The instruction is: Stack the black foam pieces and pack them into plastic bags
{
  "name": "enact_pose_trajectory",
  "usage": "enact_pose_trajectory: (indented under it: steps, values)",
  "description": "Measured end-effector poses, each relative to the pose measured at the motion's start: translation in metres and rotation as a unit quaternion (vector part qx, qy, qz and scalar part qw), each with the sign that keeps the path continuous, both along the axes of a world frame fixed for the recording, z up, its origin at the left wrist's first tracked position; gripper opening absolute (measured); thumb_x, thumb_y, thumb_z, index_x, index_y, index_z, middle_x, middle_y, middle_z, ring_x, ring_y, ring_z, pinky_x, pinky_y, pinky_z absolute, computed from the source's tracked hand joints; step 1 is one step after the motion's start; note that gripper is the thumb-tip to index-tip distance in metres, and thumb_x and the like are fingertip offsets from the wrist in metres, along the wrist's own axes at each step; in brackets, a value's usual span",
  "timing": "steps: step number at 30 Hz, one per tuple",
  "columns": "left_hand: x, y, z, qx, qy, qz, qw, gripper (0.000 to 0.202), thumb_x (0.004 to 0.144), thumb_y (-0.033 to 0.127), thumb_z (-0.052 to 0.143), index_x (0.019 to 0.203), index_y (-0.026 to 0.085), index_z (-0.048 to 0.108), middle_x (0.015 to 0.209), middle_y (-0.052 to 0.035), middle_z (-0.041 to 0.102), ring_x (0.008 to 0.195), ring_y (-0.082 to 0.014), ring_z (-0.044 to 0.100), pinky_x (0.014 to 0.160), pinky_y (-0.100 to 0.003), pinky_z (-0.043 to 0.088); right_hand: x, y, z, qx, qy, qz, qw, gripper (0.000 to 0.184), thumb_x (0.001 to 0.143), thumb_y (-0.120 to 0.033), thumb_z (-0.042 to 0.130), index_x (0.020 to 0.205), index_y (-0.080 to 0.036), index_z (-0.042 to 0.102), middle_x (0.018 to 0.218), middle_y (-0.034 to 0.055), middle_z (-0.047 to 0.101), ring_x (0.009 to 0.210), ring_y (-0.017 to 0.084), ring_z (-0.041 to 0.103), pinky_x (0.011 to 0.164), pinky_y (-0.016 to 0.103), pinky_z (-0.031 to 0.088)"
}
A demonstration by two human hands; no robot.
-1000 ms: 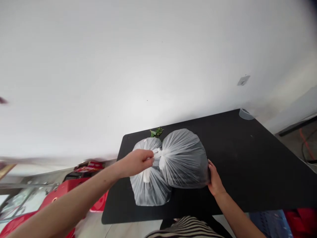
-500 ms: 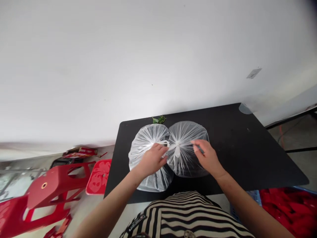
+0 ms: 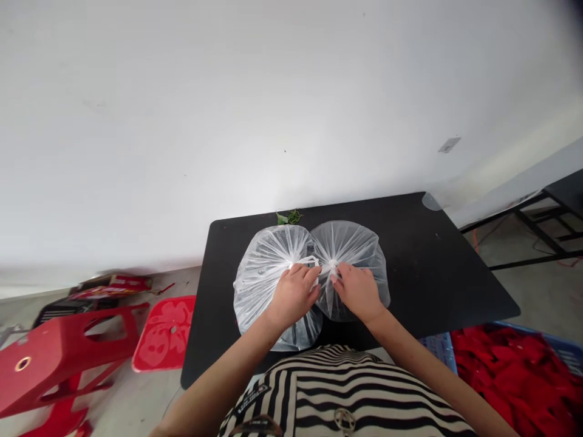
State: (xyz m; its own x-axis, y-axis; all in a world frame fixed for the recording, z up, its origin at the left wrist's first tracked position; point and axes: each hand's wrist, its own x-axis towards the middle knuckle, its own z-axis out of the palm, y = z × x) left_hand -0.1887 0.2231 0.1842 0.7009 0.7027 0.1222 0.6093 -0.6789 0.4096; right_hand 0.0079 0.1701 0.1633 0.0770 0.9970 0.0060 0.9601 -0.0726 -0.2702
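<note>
"One bulging, translucent white plastic bag (image 3: 255, 279) is seen on the flat black surface (image 3: 437, 267), pressed against a second, similar bag (image 3: 364, 243). Can the contents be identified?"

"No. Only dim, darker patches are shown through the plastic."

"How is the left hand (image 3: 294, 294) held?"

"Palm down over the first bag, fingers bent beside a thin white plastic loop (image 3: 310, 260). The fingers' undersides are hidden, so whether the loop is gripped cannot be told."

"And the right hand (image 3: 359, 290)?"

"It is angled inward, its fingertips set at the second bag's gathered white neck (image 3: 332, 264). Whether they are clamped on it cannot be told either."

"What is cut off?"

"Both forearms, by the bottom edge, and a red plastic stool (image 3: 45, 358), by the left edge."
</note>
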Motion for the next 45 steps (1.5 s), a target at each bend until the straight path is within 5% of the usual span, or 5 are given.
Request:
enact_pose_trajectory:
  steps: [9,16,28,37,45]
  values:
    - [0.052,0.016,-0.016,-0.070,0.103,0.019,0.992,0.057,0.087,0.040,0.060,0.140,0.028,0.040,0.121,-0.0068,0.062,0.112,-0.0274,0.056,0.080,-0.035,0.052,0.018,0.004,0.000,-0.035,0.369,-0.100,0.923,0.019,0.086,-0.036,0.048,0.101,-0.024,0.045,0.060,-0.0074,0.045,0.054,0.014,0.045,0.056,0.026,0.033]
    - [0.060,0.039,-0.038,-0.105,0.104,0.055,0.987,0.024,0.090,0.036,0.055,0.111,0.025,0.061,0.101,-0.0065,0.068,0.097,-0.0252,0.064,0.076,-0.032,0.048,0.008,-0.023,0.072,-0.059,0.592,-0.090,0.798,0.016,0.087,-0.034,0.057,0.093,-0.024,0.047,0.063,-0.0081,0.038,0.052,0.009,0.032,0.050,0.023,0.025]
    - [0.031,0.024,-0.001,-0.051,0.013,0.001,0.999,0.027,0.096,0.034,0.045,0.075,0.021,0.057,0.082,-0.0019,0.064,0.087,-0.0170,0.061,0.073,-0.026,0.040,0.059,0.008,0.013,0.082,0.169,0.051,0.981,0.019,0.094,-0.031,0.049,0.106,-0.022,0.060,0.112,0.0086,0.064,0.104,0.024,0.057,0.092,0.040,0.042]
    - [0.045,0.051,0.033,-0.061,-0.032,0.053,0.996,0.022,0.089,0.025,0.052,0.108,0.020,0.061,0.106,-0.0063,0.065,0.093,-0.0200,0.062,0.077,-0.031,0.048,0.063,0.015,0.004,0.014,0.008,0.123,0.992,0.015,0.096,-0.030,0.049,0.092,-0.021,0.060,0.090,0.0046,0.065,0.092,0.022,0.055,0.086,0.037,0.032]
    - [0.051,-0.025,0.017,-0.021,-0.019,0.017,0.999,0.023,0.096,0.038,0.046,0.101,0.021,0.061,0.096,-0.0052,0.065,0.092,-0.0196,0.063,0.078,-0.030,0.050,0.083,0.004,-0.006,-0.004,0.108,0.158,0.982,0.022,0.099,-0.033,0.044,0.088,-0.021,0.058,0.088,0.0022,0.064,0.088,0.019,0.057,0.084,0.033,0.038]
